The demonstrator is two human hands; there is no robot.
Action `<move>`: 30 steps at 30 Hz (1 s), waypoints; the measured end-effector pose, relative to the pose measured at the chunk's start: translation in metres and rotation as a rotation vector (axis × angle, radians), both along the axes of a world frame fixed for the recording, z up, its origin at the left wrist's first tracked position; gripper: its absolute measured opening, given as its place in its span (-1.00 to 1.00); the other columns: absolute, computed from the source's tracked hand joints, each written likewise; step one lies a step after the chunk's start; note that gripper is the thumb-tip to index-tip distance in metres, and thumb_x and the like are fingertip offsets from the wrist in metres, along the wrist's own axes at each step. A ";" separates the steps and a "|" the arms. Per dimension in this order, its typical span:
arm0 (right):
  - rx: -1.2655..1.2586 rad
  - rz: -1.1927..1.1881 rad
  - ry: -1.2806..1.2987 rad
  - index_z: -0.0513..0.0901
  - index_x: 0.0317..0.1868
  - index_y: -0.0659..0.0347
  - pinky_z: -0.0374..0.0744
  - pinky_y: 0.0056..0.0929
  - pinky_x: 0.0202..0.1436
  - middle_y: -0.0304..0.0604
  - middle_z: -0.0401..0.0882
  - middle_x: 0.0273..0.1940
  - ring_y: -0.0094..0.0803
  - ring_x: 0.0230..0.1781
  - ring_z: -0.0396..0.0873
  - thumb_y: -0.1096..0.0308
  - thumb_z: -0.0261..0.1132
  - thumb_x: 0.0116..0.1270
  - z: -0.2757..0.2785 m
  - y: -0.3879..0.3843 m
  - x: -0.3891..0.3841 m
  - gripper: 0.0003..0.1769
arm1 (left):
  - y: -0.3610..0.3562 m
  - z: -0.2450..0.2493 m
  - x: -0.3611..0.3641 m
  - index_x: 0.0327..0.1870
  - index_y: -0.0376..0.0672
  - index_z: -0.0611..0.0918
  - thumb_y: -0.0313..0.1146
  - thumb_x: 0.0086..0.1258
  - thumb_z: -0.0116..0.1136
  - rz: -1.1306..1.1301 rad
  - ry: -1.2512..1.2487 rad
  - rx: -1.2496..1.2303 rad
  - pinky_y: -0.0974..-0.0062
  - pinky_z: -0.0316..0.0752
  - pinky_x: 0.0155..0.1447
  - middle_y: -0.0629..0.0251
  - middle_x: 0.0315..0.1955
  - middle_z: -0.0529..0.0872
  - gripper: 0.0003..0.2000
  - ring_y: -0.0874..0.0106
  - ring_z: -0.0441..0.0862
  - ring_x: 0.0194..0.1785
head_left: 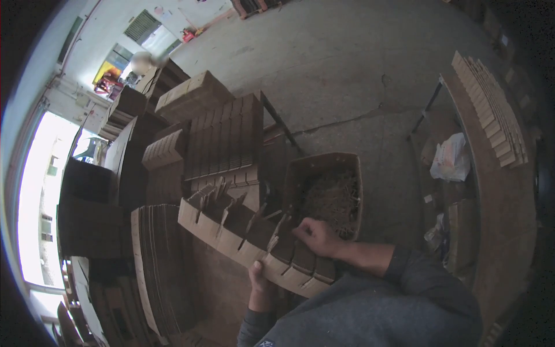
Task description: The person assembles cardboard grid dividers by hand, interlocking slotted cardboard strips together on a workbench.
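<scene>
- Cardboard strip [215,233], head view: it's being held slantwise in front of the person's body, its near end close to the dark apron, its far end reaching toward the slotted cardboard stack [222,139].
- Left hand [258,276] has it from below, thumb pressed on the pale face, so that's a grasp on the strip; the other fingers are hidden.
- Right hand [317,236] is up at the dark upper side, fingers curled in tight by the torn-looking flaps [276,236]; whether anything is pinched in there, I can't tell.
- Working it well, I'd judge, means keeping that left thumb firm and close to the spot being worked, without crushing the face.
- Small, controlled finger movements on the right look wise, one slot at a time; a hard yank could rip or crease the thin walls between the cuts.
- Looks now: a long bent profile, pale brown along the lower face, darker above, notched at intervals, with ragged bits standing up around the middle and far end.
- Just beyond the right hand sits a tub [359,194] with loose scraps [330,194] inside.
</scene>
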State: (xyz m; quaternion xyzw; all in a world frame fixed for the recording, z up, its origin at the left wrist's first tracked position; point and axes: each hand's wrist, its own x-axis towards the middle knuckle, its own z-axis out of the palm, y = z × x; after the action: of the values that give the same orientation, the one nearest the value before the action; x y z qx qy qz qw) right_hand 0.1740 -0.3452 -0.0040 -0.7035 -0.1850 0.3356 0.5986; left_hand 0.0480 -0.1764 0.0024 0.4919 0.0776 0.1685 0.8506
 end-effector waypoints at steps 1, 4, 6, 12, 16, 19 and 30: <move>-0.002 -0.114 0.071 0.62 -0.24 0.07 0.38 -0.41 -0.42 -0.30 0.61 -0.45 -0.53 -0.51 0.47 -0.06 0.22 0.43 0.000 0.000 0.000 -0.64 | -0.001 0.001 0.001 0.37 -0.13 0.37 0.16 0.27 0.27 -0.004 0.008 0.024 0.05 0.37 0.42 0.21 0.30 0.50 -0.25 0.14 0.45 0.37; -0.033 -0.319 0.132 0.56 -0.31 0.01 0.32 -0.42 -0.48 -0.35 0.45 -0.55 -0.54 -0.56 0.36 -0.04 0.18 0.46 -0.008 -0.014 0.021 -0.67 | -0.002 0.005 0.002 0.39 -0.09 0.35 0.17 0.22 0.32 0.035 0.004 0.030 0.03 0.35 0.44 0.23 0.31 0.48 -0.20 0.14 0.44 0.39; -0.124 -0.273 0.036 0.44 -0.04 0.05 0.33 -0.38 -0.46 -0.27 0.45 -0.56 -0.45 -0.58 0.38 -0.08 0.09 0.50 -0.017 -0.025 0.035 -0.63 | 0.001 0.000 0.004 0.40 -0.09 0.33 0.17 0.21 0.33 0.036 -0.006 0.019 0.02 0.35 0.45 0.24 0.32 0.47 -0.19 0.14 0.43 0.39; -0.258 0.254 -0.085 -0.14 0.57 0.22 0.18 0.04 0.41 0.21 -0.02 0.40 0.10 0.40 0.08 -0.44 -0.03 0.32 0.027 -0.030 0.030 0.11 | 0.006 0.003 0.016 0.36 -0.11 0.36 0.12 0.21 0.34 0.034 -0.001 -0.031 0.05 0.44 0.35 0.22 0.24 0.53 -0.24 0.13 0.51 0.30; -0.014 0.520 -0.115 -0.24 0.57 0.13 0.08 0.13 0.53 0.14 -0.12 0.51 0.11 0.50 -0.04 -0.39 0.30 0.08 0.024 -0.013 -0.008 0.31 | -0.002 0.018 0.028 0.29 -0.07 0.44 0.12 0.29 0.25 0.035 -0.071 -0.004 0.10 0.48 0.30 0.24 0.17 0.60 -0.36 0.17 0.57 0.23; 0.045 0.547 -0.196 -0.20 0.53 0.18 0.20 0.09 0.48 0.17 0.08 0.42 0.13 0.44 0.14 -0.12 0.44 0.14 -0.002 -0.002 -0.022 0.23 | 0.015 -0.005 0.019 0.33 -0.11 0.42 0.13 0.30 0.24 -0.025 -0.085 -0.004 0.05 0.42 0.37 0.20 0.25 0.54 -0.32 0.13 0.50 0.31; -0.065 0.613 -0.242 -0.09 0.46 0.22 0.28 -0.02 0.45 0.17 0.19 0.39 0.11 0.39 0.24 -0.31 0.37 0.12 -0.007 0.000 -0.019 0.19 | 0.043 0.020 0.031 0.35 -0.12 0.38 0.06 0.28 0.31 -0.117 -0.091 -0.072 0.05 0.45 0.36 0.18 0.25 0.53 -0.30 0.13 0.53 0.30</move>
State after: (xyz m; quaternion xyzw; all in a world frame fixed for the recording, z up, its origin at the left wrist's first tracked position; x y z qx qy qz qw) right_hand 0.1550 -0.3454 -0.0110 -0.6685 -0.4471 0.4197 0.4208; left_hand 0.0794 -0.1332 0.0223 0.4567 0.0160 0.1381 0.8787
